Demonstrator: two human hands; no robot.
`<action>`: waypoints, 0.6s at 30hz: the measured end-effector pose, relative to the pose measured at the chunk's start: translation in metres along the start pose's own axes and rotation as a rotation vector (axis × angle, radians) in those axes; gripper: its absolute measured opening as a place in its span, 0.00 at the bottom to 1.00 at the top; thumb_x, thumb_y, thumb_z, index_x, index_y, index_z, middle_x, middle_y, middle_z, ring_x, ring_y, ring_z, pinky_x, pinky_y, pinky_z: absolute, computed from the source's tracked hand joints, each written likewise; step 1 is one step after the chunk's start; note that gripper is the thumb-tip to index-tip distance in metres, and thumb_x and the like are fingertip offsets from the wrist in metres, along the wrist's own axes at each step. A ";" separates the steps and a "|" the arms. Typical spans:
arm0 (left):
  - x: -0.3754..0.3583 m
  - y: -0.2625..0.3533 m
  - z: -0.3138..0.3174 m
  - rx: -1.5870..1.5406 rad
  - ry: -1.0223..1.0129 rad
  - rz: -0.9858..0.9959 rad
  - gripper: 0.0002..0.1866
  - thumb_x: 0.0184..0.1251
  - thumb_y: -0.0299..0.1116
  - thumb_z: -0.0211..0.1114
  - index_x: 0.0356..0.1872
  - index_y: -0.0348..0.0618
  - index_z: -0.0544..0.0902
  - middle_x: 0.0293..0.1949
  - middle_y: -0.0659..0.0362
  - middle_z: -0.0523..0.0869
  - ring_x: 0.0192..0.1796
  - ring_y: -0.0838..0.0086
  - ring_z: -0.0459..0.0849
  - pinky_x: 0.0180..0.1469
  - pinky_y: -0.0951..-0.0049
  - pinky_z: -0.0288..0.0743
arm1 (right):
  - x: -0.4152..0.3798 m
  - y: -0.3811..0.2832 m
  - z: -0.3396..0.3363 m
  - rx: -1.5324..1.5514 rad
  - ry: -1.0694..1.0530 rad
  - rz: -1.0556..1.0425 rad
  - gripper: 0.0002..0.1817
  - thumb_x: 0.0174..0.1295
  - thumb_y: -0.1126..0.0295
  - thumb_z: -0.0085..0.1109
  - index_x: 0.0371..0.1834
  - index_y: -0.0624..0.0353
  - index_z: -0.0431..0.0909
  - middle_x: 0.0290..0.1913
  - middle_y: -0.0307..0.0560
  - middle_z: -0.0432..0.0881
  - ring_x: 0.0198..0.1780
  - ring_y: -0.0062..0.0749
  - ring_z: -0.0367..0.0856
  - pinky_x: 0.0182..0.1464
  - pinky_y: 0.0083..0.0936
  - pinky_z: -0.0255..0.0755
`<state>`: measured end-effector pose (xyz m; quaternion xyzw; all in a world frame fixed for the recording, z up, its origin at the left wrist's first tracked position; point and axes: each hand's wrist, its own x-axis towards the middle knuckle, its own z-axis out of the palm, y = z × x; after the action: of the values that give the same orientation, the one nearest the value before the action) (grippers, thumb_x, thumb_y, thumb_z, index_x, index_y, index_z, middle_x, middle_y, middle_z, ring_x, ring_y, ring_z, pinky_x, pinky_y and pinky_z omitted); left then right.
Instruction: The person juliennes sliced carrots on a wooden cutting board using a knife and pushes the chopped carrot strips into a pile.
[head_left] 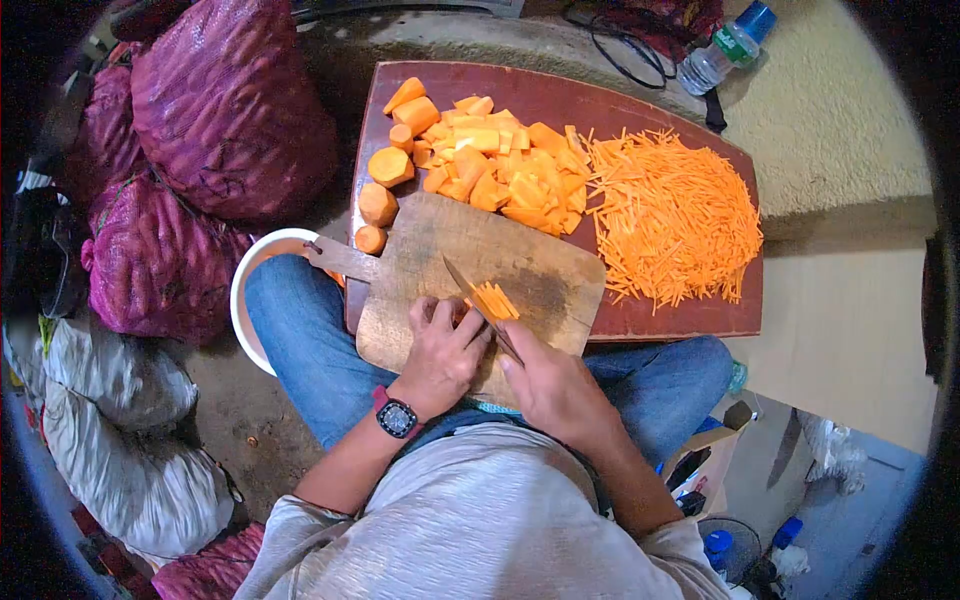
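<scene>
Lit brightly over the board (400, 225) and carrots (680, 220), dimmer around the sacks (235, 110), softly shadowed across the shirt (440, 510); crisp at center, softer and bowed toward the edges, ringed in black.

Single view, from camera worn on person's head, looking forward and steeply down. Shirt (460, 515) and forearms nearest lens, entering from bottom edge. Left hand (445, 350) and right hand (555, 385) just below middle, seen from above, close to lens. Cutting board (430, 275) around center; tabletop (680, 320) beyond, reaching into upper part of view. Very wide field: sacks (225, 105) at left side, bottle (712, 62) at upper right, floor (255, 430) lower left. Lens edge rounds off corners into black.
</scene>
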<state>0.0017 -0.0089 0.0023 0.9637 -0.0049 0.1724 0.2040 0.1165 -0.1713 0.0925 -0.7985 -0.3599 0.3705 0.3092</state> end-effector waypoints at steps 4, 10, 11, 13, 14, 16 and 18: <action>-0.002 -0.002 0.001 0.019 0.029 0.006 0.19 0.59 0.34 0.68 0.50 0.37 0.91 0.55 0.54 0.84 0.58 0.56 0.80 0.70 0.39 0.64 | -0.010 -0.011 -0.010 0.002 -0.107 0.154 0.24 0.79 0.68 0.54 0.75 0.64 0.70 0.57 0.78 0.84 0.60 0.75 0.84 0.60 0.56 0.79; -0.002 -0.001 -0.003 0.011 0.006 -0.002 0.17 0.60 0.33 0.67 0.48 0.38 0.92 0.55 0.55 0.84 0.59 0.56 0.80 0.70 0.38 0.63 | -0.006 -0.005 -0.001 -0.036 -0.029 0.104 0.24 0.79 0.69 0.54 0.76 0.63 0.70 0.56 0.77 0.85 0.59 0.76 0.84 0.58 0.58 0.80; -0.003 0.001 -0.004 0.013 0.004 0.004 0.17 0.60 0.33 0.67 0.48 0.38 0.92 0.55 0.55 0.84 0.59 0.56 0.80 0.70 0.38 0.63 | -0.002 -0.003 -0.001 -0.042 -0.050 0.068 0.24 0.80 0.67 0.54 0.75 0.63 0.68 0.58 0.77 0.84 0.60 0.75 0.84 0.59 0.58 0.80; -0.003 0.000 -0.004 0.050 -0.001 0.002 0.17 0.62 0.33 0.67 0.50 0.38 0.92 0.56 0.56 0.84 0.58 0.57 0.80 0.67 0.40 0.63 | -0.004 -0.004 -0.003 -0.045 -0.065 0.027 0.25 0.80 0.66 0.55 0.75 0.63 0.66 0.60 0.78 0.84 0.61 0.75 0.84 0.61 0.59 0.80; -0.003 -0.001 -0.005 0.053 0.000 -0.002 0.17 0.62 0.33 0.67 0.50 0.38 0.92 0.56 0.56 0.84 0.58 0.57 0.80 0.67 0.40 0.63 | -0.014 -0.006 -0.007 -0.027 -0.034 0.021 0.24 0.79 0.68 0.55 0.74 0.63 0.68 0.58 0.77 0.84 0.60 0.75 0.84 0.59 0.58 0.80; -0.006 0.002 -0.006 0.033 -0.038 -0.028 0.18 0.64 0.33 0.67 0.52 0.39 0.92 0.56 0.57 0.84 0.58 0.57 0.80 0.65 0.41 0.63 | -0.026 -0.005 -0.005 -0.017 -0.022 0.014 0.23 0.79 0.70 0.55 0.74 0.63 0.70 0.56 0.77 0.85 0.58 0.75 0.85 0.57 0.57 0.80; -0.008 0.001 -0.003 0.028 -0.041 -0.042 0.19 0.63 0.33 0.67 0.53 0.39 0.91 0.56 0.57 0.84 0.58 0.57 0.80 0.64 0.42 0.63 | -0.030 0.003 0.004 -0.036 0.062 -0.021 0.22 0.79 0.70 0.56 0.73 0.62 0.71 0.54 0.77 0.85 0.57 0.75 0.84 0.55 0.57 0.80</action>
<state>-0.0072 -0.0089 0.0026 0.9696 0.0135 0.1485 0.1938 0.1005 -0.1966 0.0995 -0.8112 -0.3653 0.3356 0.3096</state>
